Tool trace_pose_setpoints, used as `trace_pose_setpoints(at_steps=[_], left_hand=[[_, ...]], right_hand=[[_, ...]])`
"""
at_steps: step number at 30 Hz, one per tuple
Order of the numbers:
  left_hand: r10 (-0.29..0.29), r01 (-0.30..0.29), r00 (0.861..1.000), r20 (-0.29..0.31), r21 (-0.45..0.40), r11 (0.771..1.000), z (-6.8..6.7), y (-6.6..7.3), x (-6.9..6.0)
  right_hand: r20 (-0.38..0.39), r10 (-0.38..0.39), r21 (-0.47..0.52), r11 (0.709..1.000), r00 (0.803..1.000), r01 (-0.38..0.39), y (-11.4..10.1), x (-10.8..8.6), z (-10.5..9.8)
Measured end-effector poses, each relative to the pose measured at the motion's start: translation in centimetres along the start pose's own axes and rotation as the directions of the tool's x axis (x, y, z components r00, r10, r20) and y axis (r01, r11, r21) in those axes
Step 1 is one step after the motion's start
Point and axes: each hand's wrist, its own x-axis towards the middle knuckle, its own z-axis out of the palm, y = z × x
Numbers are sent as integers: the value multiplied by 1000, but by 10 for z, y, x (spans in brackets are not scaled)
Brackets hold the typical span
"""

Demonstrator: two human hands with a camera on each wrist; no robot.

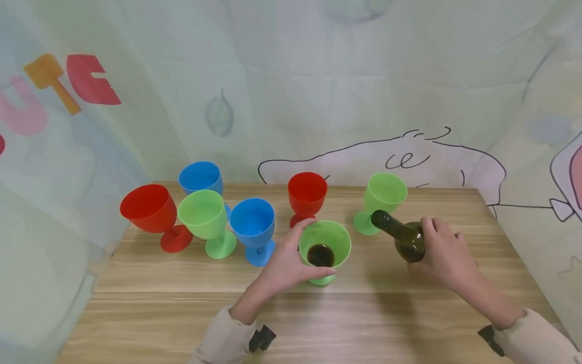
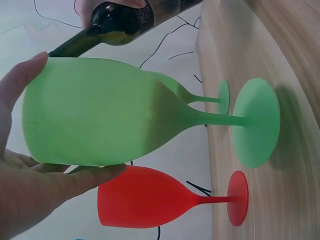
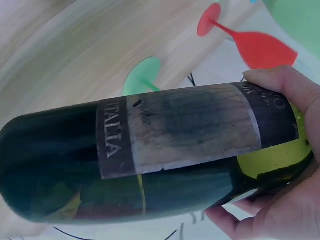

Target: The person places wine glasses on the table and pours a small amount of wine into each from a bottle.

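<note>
My left hand (image 1: 289, 258) grips the bowl of a green goblet (image 1: 328, 233) with dark liquid (image 1: 321, 255) at its bottom. In the left wrist view this goblet (image 2: 95, 110) stands on its foot on the wooden table. My right hand (image 1: 447, 255) holds a dark green wine bottle (image 1: 411, 241) round its body, the neck tilted toward the left. The right wrist view shows its worn label (image 3: 195, 127). To the right of the held goblet, the bottle's mouth is apart from it in the head view. Behind the bottle neck stands another green goblet (image 1: 385, 189).
A red goblet (image 1: 307, 194) stands behind the held one. On the left are a blue goblet (image 1: 252, 222), a green goblet (image 1: 203, 215), a red goblet (image 1: 149, 208) and a farther blue goblet (image 1: 201, 177). A printed curtain (image 1: 291, 101) hangs behind the wooden table (image 1: 182, 308).
</note>
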Motion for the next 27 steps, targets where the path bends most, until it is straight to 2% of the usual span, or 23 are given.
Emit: trace_pose_setpoints(at_steps=[5, 9, 12, 18, 27], left_hand=[[4, -4, 1000, -8, -3, 1000, -1, -2, 0], [12, -12, 1000, -5, -7, 1000, -2, -4, -1], [4, -4, 1000, -4, -14, 1000, -3, -6, -1], [-11, 11, 1000, -11, -13, 1000, -4, -9, 0], [-59, 59, 998, -16, 30, 998, -4, -9, 6]], right_hand=[[-47, 37, 136, 990, 998, -30, 13, -1, 4], [-109, 34, 250, 968, 993, -6, 23, -3, 8], [-128, 68, 316, 948, 989, -24, 28, -4, 9], [-119, 182, 361, 924, 976, -128, 33, -8, 5], [-107, 210, 391, 907, 972, -153, 40, -12, 8]])
